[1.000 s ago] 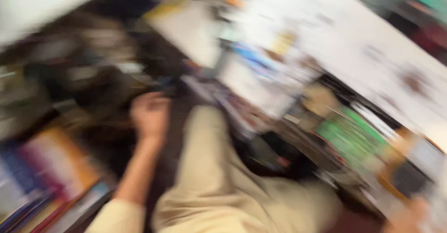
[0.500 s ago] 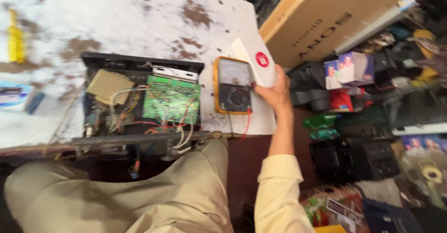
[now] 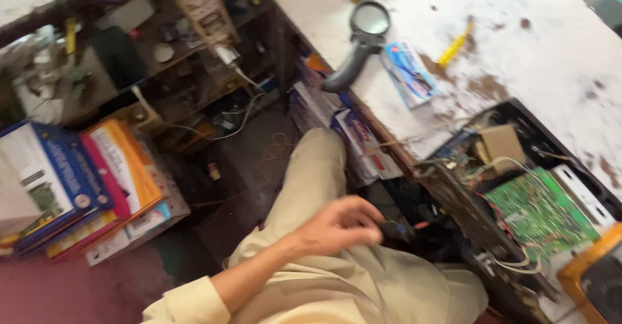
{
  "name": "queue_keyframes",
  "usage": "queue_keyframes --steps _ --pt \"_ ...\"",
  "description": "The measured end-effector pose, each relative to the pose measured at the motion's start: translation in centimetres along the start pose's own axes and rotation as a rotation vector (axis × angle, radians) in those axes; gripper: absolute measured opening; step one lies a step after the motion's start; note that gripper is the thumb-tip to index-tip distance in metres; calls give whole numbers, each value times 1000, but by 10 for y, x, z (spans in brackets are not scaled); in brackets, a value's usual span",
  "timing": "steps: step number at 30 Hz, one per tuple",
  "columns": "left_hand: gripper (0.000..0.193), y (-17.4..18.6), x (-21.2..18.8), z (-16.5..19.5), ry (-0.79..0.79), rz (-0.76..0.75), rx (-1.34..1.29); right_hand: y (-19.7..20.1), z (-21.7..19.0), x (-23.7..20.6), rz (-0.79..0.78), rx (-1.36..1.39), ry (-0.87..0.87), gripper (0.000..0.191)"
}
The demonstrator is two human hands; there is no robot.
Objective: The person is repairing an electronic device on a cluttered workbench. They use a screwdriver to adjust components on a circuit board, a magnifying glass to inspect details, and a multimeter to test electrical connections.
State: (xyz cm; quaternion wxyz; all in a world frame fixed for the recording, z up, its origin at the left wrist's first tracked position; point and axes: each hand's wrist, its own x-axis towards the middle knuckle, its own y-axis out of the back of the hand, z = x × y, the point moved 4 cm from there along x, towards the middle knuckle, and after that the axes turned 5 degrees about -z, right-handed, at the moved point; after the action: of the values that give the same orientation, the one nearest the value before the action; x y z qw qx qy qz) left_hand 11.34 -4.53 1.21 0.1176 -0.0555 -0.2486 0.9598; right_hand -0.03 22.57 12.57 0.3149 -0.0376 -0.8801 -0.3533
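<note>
My left hand point(image 3: 337, 223) reaches in from the lower left over my lap in beige trousers point(image 3: 311, 175). Its fingers are curled at a small dark object with a red bit point(image 3: 398, 230); motion blur hides whether they grip it. Just right of the hand, an opened black device case point(image 3: 518, 113) lies on the worn white table point(image 3: 518, 26). Inside it are a green circuit board point(image 3: 541, 214), a tan block point(image 3: 502, 144) and loose wires. My right hand is out of view.
A black-handled magnifying glass point(image 3: 366, 32), a blue packet point(image 3: 408, 71) and a yellow tool point(image 3: 453, 52) lie on the table. An orange-cased meter point(image 3: 593, 278) sits at the bottom right. Colourful boxes point(image 3: 84, 181) are stacked on the left, with cluttered shelves and cables point(image 3: 194, 84) behind.
The view has swung left, from the meter side of the table to the shelves. My right hand, which was at the meter, has left the view; my left hand now shows over my lap.
</note>
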Motion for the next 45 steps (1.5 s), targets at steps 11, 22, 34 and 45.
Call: queue_keyframes --steps 11,22,34,45 --pt "47 76 -81 -25 152 338 -226 -102 -70 -76 -818 529 79 99" --pt "43 172 -159 -6 -264 1286 34 -145 -90 -84 -1133 234 216 50" --pt "64 205 131 74 -309 992 -177 -81 -12 -169 -1028 62 -208 44" --pt "26 179 93 64 -277 981 205 -94 -12 -172 -761 94 -143 31"
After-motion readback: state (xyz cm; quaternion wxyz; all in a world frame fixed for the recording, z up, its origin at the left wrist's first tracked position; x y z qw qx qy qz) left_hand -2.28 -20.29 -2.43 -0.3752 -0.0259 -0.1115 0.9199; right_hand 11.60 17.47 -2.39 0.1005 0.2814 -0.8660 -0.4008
